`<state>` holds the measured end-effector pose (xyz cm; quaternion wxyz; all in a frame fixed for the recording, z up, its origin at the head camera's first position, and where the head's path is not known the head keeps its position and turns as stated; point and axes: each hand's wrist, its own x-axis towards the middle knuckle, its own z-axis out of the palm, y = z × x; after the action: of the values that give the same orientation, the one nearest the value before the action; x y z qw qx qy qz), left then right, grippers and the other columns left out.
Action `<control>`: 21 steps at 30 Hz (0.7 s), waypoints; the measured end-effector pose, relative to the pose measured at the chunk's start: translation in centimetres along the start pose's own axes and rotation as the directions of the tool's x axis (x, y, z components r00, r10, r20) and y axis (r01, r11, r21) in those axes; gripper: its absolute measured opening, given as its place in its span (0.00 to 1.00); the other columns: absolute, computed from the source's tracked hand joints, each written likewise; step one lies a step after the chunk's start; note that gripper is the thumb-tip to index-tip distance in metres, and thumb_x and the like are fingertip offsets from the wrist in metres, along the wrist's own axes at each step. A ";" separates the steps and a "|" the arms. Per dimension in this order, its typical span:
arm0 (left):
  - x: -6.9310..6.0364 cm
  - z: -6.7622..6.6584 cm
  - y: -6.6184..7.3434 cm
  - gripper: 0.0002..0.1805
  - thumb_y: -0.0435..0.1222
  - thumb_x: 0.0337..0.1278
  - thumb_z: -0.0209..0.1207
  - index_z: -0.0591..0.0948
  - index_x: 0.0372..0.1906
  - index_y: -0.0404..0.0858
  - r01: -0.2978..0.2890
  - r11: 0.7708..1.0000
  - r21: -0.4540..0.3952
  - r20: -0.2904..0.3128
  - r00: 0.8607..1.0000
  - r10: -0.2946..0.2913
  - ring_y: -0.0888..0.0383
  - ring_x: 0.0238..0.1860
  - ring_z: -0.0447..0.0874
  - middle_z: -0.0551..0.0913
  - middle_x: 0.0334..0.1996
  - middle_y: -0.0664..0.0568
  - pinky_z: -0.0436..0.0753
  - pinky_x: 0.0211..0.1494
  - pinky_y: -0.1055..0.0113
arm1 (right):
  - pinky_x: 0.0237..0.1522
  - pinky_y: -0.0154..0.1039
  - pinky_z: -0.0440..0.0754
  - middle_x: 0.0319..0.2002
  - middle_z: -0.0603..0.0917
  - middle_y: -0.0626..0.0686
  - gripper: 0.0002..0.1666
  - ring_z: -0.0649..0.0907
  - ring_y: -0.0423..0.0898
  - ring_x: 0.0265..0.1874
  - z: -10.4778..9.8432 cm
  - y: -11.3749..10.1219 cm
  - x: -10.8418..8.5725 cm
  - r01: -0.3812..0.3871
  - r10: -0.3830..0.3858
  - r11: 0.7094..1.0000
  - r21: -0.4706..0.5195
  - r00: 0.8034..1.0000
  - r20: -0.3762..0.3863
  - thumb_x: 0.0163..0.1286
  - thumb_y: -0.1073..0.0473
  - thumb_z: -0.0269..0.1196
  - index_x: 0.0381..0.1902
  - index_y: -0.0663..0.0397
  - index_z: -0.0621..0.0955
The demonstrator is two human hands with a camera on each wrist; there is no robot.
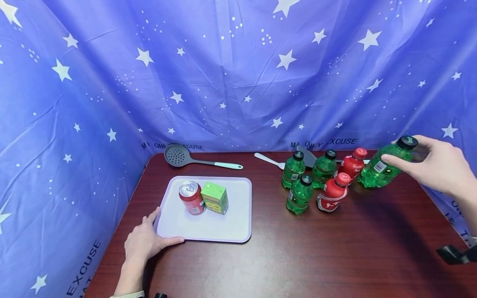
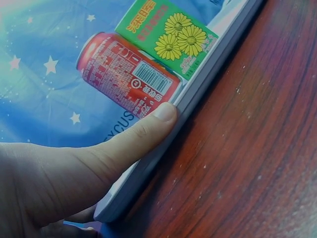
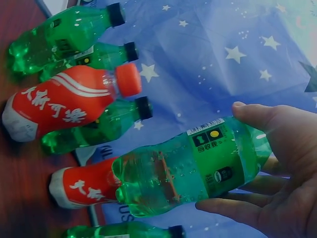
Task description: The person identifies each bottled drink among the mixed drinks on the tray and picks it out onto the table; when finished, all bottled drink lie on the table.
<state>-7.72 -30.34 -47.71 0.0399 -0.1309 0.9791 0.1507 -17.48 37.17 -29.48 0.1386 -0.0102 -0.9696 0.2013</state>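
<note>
My right hand (image 1: 439,163) grips a green soda bottle (image 3: 218,163) with a black cap, thumb on one side and fingers on the other. It is tilted at the right end of a bottle group. My left hand (image 1: 143,240) touches the near-left corner of a pale lilac tray (image 1: 227,229), its thumb straight along the front rim and its fingers at the left side. On the tray, a red cola can (image 1: 192,198) stands beside a green drink carton (image 1: 215,198) with yellow flowers. Another green bottle (image 3: 124,230) shows low in the right wrist view.
Several green bottles (image 1: 299,194) and two red-wrapped bottles (image 1: 333,192) stand right of the tray. Behind are a slotted skimmer (image 1: 178,155), a white-handled utensil (image 1: 269,159) and a dark spatula (image 1: 307,158), partly hidden. A starry blue curtain (image 1: 231,74) borders the table.
</note>
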 end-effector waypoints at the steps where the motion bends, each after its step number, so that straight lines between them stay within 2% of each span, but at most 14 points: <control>1: 0.0 0.0 0.0 0.84 0.84 0.15 0.71 0.62 0.83 0.38 0.000 1.000 0.000 -0.001 1.000 0.000 0.20 0.62 0.79 0.65 0.73 0.16 0.84 0.48 0.33 | 0.26 0.37 0.65 0.31 0.92 0.63 0.35 0.69 0.23 0.21 0.2 0.1 0.0 0.000 0.000 1.000 0.004 1.000 0.004 0.64 0.38 0.76 0.53 0.60 0.84; 3: 0.0 0.0 0.0 0.84 0.84 0.15 0.71 0.62 0.83 0.38 0.001 1.000 0.001 0.000 1.000 -0.001 0.20 0.63 0.79 0.65 0.73 0.16 0.84 0.49 0.33 | 0.25 0.39 0.64 0.27 0.92 0.58 0.33 0.70 0.29 0.20 0.5 0.4 -0.2 0.001 -0.001 1.000 0.004 1.000 0.016 0.64 0.38 0.76 0.53 0.59 0.83; 9: -0.1 -0.2 0.1 0.85 0.84 0.14 0.71 0.62 0.83 0.38 0.007 1.000 -0.001 0.005 1.000 -0.007 0.20 0.63 0.78 0.65 0.73 0.16 0.84 0.49 0.33 | 0.25 0.42 0.63 0.21 0.88 0.48 0.31 0.70 0.36 0.19 1.8 1.2 -0.4 0.016 -0.016 1.000 -0.001 0.999 0.045 0.65 0.38 0.75 0.48 0.57 0.83; 13: -0.1 -0.2 0.1 0.84 0.84 0.15 0.72 0.62 0.83 0.38 0.012 1.000 0.001 0.008 1.000 -0.012 0.20 0.63 0.78 0.65 0.73 0.16 0.84 0.49 0.32 | 0.26 0.39 0.65 0.24 0.91 0.51 0.31 0.71 0.25 0.22 2.6 1.6 -0.4 0.022 -0.023 1.000 0.018 0.997 0.069 0.64 0.38 0.76 0.48 0.58 0.83; 17: -0.2 -0.3 0.1 0.84 0.84 0.15 0.72 0.62 0.83 0.38 0.017 1.000 -0.002 0.011 1.000 -0.017 0.20 0.63 0.78 0.64 0.73 0.16 0.83 0.50 0.32 | 0.30 0.36 0.66 0.31 0.94 0.57 0.34 0.69 0.14 0.28 3.2 2.1 -0.4 0.016 -0.020 0.999 0.044 0.995 0.100 0.63 0.38 0.77 0.54 0.58 0.84; 21: -0.2 -0.4 0.2 0.85 0.84 0.15 0.71 0.62 0.83 0.38 0.019 1.000 -0.002 0.014 1.000 -0.019 0.20 0.64 0.77 0.64 0.74 0.17 0.83 0.51 0.32 | 0.31 0.37 0.69 0.34 0.94 0.62 0.41 0.77 0.24 0.32 3.9 2.3 -0.5 0.016 -0.021 0.999 0.036 0.992 0.125 0.62 0.38 0.77 0.59 0.63 0.82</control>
<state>-7.60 -30.17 -47.28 0.0480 -0.1393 0.9773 0.1523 -18.12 37.79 -33.93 0.0796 0.0139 -0.9728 0.2172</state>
